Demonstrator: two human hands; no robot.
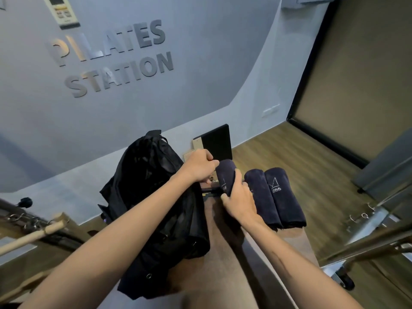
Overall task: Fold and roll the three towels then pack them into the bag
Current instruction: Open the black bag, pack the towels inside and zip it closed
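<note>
Three dark navy towels are rolled. My right hand (239,202) grips the lower end of one rolled towel (225,172), lifted and tilted up beside the bag. My left hand (198,167) touches that towel's top end with closed fingers, just above the bag's right edge. The black bag (153,197) lies on the left of the brown padded bench (223,259). The other two rolled towels (263,195) (283,197) lie side by side on the bench to the right, logos facing up.
A black board (217,141) leans on the grey wall behind the bench. A wooden bar with metal hooks (33,233) sits at left. Metal frame rails and a castor (347,281) stand at right on the wood floor.
</note>
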